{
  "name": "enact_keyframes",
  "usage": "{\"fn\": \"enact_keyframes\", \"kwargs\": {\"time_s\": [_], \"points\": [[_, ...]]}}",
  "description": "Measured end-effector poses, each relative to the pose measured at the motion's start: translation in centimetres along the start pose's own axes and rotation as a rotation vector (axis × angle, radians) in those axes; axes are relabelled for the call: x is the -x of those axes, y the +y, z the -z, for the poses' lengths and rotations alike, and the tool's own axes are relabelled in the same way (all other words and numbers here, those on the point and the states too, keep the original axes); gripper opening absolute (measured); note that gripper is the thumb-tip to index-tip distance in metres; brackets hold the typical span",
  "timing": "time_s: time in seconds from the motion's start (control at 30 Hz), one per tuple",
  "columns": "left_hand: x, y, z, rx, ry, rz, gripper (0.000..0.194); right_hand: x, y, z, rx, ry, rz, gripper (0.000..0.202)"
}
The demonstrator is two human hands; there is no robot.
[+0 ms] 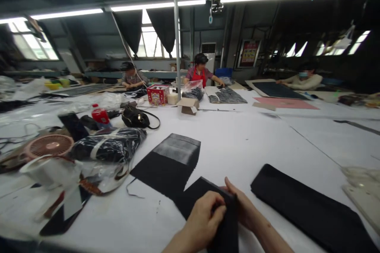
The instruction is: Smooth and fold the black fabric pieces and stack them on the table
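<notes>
My left hand [206, 215] is closed, its thumb and fingers pinched together at the near face of a black folded cloth [228, 229]. On the cloth's right side, my right hand [245, 207] grips its edge, thumb up and most fingers hidden behind it. The cloth stands partly raised off the white table [219, 142]. Leftward it meets black fabric pieces [166, 170] lying flat, one with a greyish, lighter patch [178, 148] at its far end. To the right of my hands lies a long folded stack of black fabric [308, 205].
On the left are a pink fan [50, 145], a plastic-wrapped black bundle [109, 146], a red-capped bottle [101, 116] and a black handbag [136, 118]. A cardboard box [188, 106] stands by a metal pole [177, 47]. Across the table, a person in a red apron [199, 75] and two others handle fabric.
</notes>
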State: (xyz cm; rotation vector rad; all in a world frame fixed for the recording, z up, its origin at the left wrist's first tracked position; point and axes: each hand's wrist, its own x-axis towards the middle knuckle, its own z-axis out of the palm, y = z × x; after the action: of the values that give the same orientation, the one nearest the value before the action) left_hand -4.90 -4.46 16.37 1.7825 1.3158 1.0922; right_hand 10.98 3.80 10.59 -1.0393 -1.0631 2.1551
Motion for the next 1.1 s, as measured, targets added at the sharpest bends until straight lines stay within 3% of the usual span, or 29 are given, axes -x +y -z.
{"fn": "enact_keyframes", "kwargs": {"time_s": [0.07,0.2,0.3,0.47,0.63,0.77,0.9,1.0,1.1], "points": [[0.0,-0.7,-1.9,-0.165,-0.080,-0.082,0.014,2.4,-1.0,2.4,0.146,-0.015,-0.020,0.060],[-0.7,-3.9,-2.4,-0.489,-0.099,-0.102,0.029,3.7,-1.6,4.8,0.489,0.132,0.013,0.049],[-1.0,-5.4,-3.2,-0.607,-0.077,-0.094,0.034,2.1,-1.6,4.7,0.643,0.233,0.064,0.033],[-1.0,-5.6,-4.8,-0.666,-0.033,-0.066,0.037,-0.7,-0.5,3.3,0.961,0.519,0.264,0.006],[-2.1,-5.9,-3.5,-0.624,-0.113,-0.132,0.028,-1.1,2.0,2.1,1.185,0.704,0.484,0.016],[-2.8,-6.4,-2.2,-0.612,-0.180,-0.201,0.028,-1.3,3.7,2.0,1.290,0.741,0.645,0.025],[-3.0,-6.5,-2.0,-0.633,-0.185,-0.210,0.026,-1.6,4.6,2.3,1.388,0.776,0.864,0.027],[-3.1,-6.4,-2.3,-0.651,-0.180,-0.183,0.025,-1.8,4.9,2.5,1.418,0.776,0.917,0.027],[-3.3,-6.6,-2.6,-0.655,-0.166,-0.162,0.040,-1.8,5.1,2.4,1.477,0.768,0.949,0.031]]}}
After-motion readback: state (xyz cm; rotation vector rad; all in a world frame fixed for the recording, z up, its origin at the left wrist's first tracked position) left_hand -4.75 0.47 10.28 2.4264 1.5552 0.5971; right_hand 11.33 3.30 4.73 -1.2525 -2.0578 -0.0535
